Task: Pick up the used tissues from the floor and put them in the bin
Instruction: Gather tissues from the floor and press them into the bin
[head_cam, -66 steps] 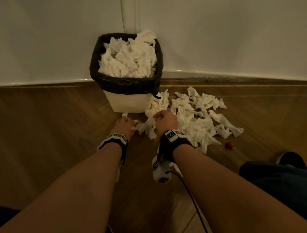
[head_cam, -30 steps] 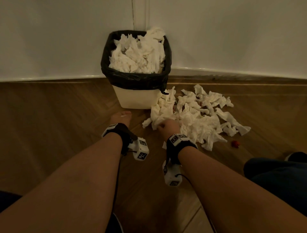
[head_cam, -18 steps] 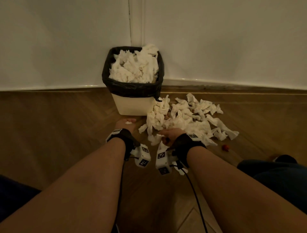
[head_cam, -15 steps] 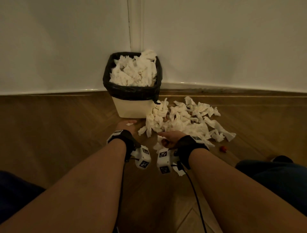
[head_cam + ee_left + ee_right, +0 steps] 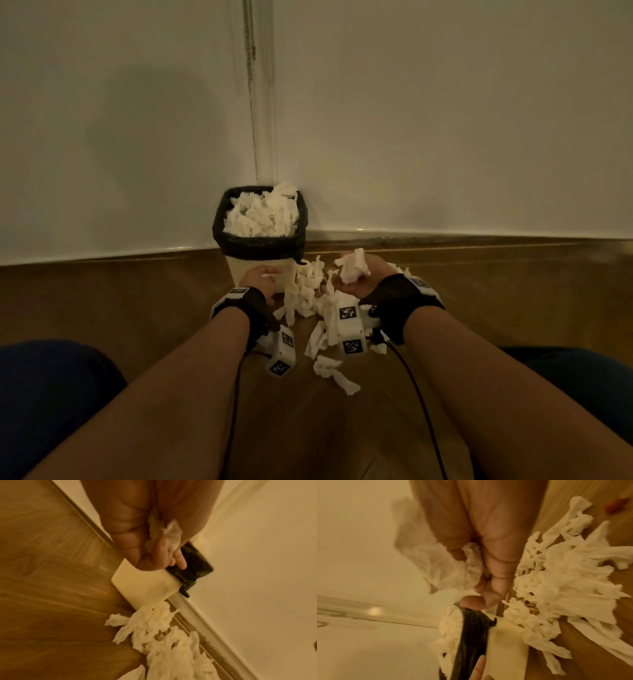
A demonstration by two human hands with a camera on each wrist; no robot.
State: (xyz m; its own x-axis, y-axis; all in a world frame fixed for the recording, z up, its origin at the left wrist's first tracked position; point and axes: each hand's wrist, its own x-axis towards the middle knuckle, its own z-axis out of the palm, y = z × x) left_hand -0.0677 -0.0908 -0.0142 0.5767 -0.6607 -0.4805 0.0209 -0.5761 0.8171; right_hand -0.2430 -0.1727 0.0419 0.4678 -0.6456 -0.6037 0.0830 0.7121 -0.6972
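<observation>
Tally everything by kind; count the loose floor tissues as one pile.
Cream plastic bin with black liner: 1
Crumpled white tissue wads in a grip: 2 (left hand, right hand)
Pile of white tissues on the floor: 1
Small red scrap on the floor: 1
White marker-tagged wrist cameras: 2
Total: 7

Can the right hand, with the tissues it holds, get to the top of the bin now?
Probably yes. The right hand grips its tissues beside the bin, nothing between them, but the bin is heaped full.
</observation>
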